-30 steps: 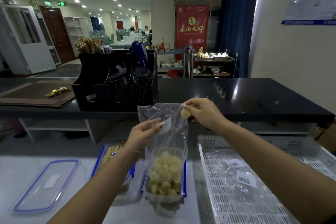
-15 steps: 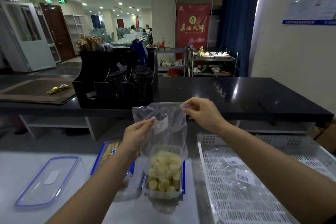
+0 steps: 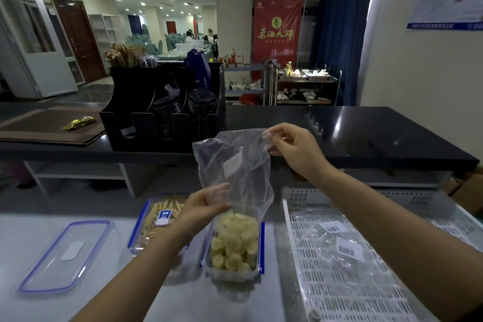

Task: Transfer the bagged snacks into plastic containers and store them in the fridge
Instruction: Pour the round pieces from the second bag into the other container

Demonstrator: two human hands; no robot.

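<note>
Clear plastic forms the bag point(image 3: 235, 165) held upright over an open plastic container point(image 3: 234, 272) near the front edge of the pale worktop point(image 3: 26, 232), with the bag's lower end reaching down to the container's far rim. The right hand point(image 3: 292, 149) pinches the bag's top right corner between thumb and fingers, while the left hand point(image 3: 203, 206) grips the bag low on its left side, fingers curled into the film. The bag looks drained of its contents, apart from a white label on its side. Pale yellow puffed snacks point(image 3: 234, 240) fill the container, which has blue clips on both long sides. Just to its left, partly behind the left wrist, a second container point(image 3: 156, 219) with a blue-edged lid on top holds thin yellow stick snacks and carries a blue and white label. Farther left on the worktop lies a loose blue-rimmed lid point(image 3: 65, 256), flat and apart from both containers. To the right of the open container sits a white perforated tray point(image 3: 339, 282) with crumpled clear bags point(image 3: 337, 238) bearing barcode labels lying in it. Beyond, a dark counter point(image 3: 339, 133) carries a black organiser point(image 3: 162, 110) stacked with black cup lids, and a gold wrapper point(image 3: 78, 122) rests on a brown mat at the far left.
</note>
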